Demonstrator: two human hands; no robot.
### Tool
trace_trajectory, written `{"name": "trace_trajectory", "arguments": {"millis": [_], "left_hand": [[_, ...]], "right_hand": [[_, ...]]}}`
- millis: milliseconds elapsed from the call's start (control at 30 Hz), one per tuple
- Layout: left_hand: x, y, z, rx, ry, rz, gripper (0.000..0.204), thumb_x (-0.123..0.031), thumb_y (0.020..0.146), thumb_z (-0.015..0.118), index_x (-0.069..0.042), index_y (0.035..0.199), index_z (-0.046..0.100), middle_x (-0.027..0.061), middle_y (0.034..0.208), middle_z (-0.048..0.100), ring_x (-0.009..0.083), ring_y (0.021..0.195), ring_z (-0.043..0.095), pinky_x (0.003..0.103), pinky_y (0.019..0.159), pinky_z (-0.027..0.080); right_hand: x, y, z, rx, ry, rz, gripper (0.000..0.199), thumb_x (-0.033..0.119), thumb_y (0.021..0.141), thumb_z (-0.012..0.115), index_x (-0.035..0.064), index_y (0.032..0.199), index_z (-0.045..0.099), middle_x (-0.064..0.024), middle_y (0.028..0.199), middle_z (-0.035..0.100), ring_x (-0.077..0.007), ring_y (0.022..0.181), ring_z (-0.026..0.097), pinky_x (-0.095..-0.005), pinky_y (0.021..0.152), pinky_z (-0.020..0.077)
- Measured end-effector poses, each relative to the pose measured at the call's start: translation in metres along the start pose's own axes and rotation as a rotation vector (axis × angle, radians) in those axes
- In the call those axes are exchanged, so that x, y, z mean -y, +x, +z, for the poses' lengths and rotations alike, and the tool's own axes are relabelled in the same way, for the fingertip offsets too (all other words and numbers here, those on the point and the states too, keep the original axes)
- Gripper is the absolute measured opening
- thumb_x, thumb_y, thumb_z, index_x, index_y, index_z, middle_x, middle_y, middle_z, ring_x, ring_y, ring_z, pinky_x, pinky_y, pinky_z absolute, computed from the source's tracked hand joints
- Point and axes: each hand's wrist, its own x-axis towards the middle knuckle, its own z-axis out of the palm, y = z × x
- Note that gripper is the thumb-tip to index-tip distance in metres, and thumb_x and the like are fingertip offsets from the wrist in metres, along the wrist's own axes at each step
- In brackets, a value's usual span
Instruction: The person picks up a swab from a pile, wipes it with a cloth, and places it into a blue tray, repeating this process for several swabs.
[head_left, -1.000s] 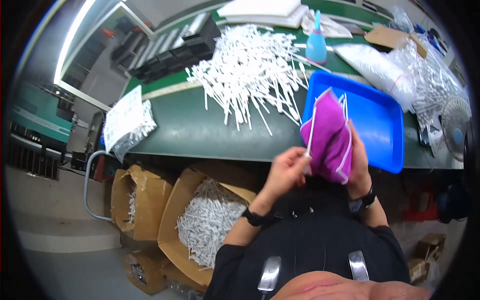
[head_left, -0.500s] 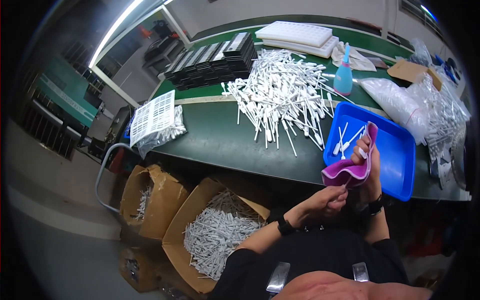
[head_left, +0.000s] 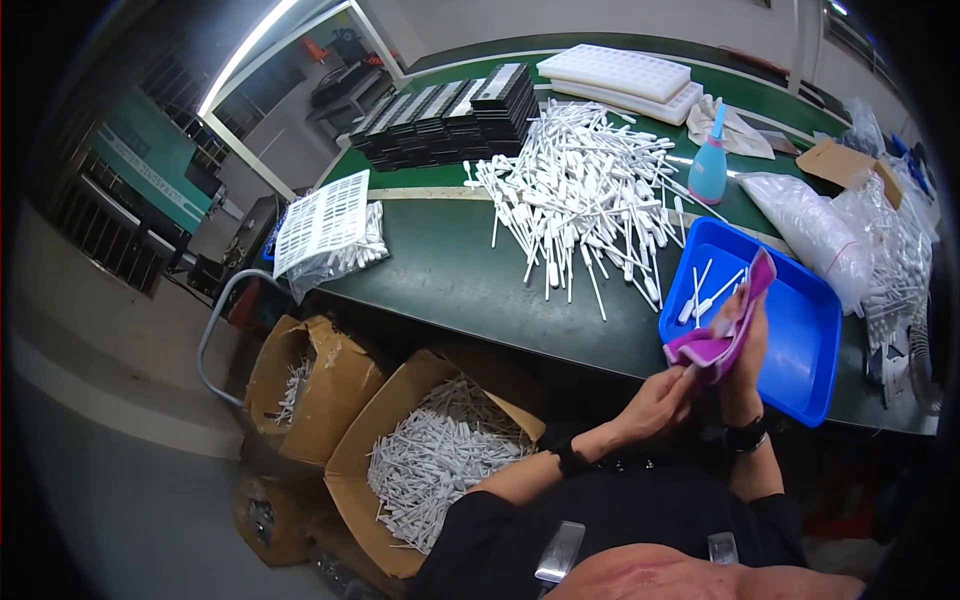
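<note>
My right hand (head_left: pixel 745 335) is closed around a purple cloth (head_left: pixel 712 347), folded so that one end stands up past the fingers. At the cloth's lower edge my left hand (head_left: pixel 660 398) is pinched shut; whatever lies between its fingertips is too small and hidden to make out. Both hands are at the near left side of a blue tray (head_left: pixel 822 385). Inside that tray, just beyond the cloth, lie several white sticks (head_left: pixel 712 302) with one thicker end. A large loose heap of similar white sticks (head_left: pixel 590 190) covers the middle of the table.
Black stacked trays (head_left: pixel 450 125), white perforated blocks (head_left: pixel 620 75) and a turquoise squeeze bottle (head_left: pixel 708 165) stand along the back. Bagged white parts (head_left: pixel 335 235) sit at the left table edge, plastic bags (head_left: pixel 810 225) at the right. Below are cardboard boxes (head_left: pixel 350 480) of white sticks.
The left hand has moved up closer against the cloth, and the thin gap between them has closed. The right hand has turned, its palm flatter along the cloth. The whole view has shifted slightly.
</note>
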Motion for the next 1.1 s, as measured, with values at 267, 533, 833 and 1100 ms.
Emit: {"name": "trace_trajectory", "arguments": {"millis": [267,533,833,1100], "left_hand": [[-0.001,0.003,0.000,-0.556,0.408,0.866,0.025,-0.016,0.092,0.055,0.000,0.111,0.055,0.0041,0.079,0.065,0.0092,0.076,0.062,0.023,0.064,0.048],[-0.055,-0.045,-0.033,-0.392,0.117,0.431,0.030,-0.023,0.099,0.046,0.001,0.106,0.061,-0.0048,0.062,0.049,0.0021,0.052,0.042,0.019,0.046,0.032],[-0.051,-0.021,-0.018,-0.622,0.008,0.476,0.024,-0.022,0.098,0.050,-0.003,0.096,0.064,-0.0072,0.061,0.046,-0.0004,0.049,0.035,0.016,0.043,0.024],[-0.054,0.019,0.002,-0.600,-0.156,0.506,0.025,-0.021,0.099,0.046,-0.002,0.090,0.059,-0.0029,0.061,0.047,0.0054,0.049,0.044,0.019,0.044,0.035]], "right_hand": [[-0.047,-0.029,0.005,0.091,-0.668,-0.252,0.036,0.031,0.101,0.036,0.0002,0.105,0.054,0.0030,0.078,0.054,-0.0057,0.068,0.049,-0.0216,0.061,0.0428],[-0.009,-0.043,-0.003,0.599,-0.554,0.330,0.034,0.033,0.101,0.038,0.0045,0.107,0.056,0.0059,0.078,0.053,-0.0036,0.072,0.047,-0.0188,0.062,0.0381],[0.015,-0.047,0.005,0.652,-0.428,0.563,0.025,0.027,0.097,0.051,0.0050,0.106,0.057,0.0052,0.086,0.053,-0.0019,0.077,0.047,-0.0187,0.068,0.0402],[0.038,-0.040,-0.025,0.527,-0.288,0.671,0.025,0.029,0.096,0.052,0.0050,0.099,0.057,0.0040,0.082,0.054,-0.0020,0.072,0.049,-0.0178,0.063,0.0405]]}}
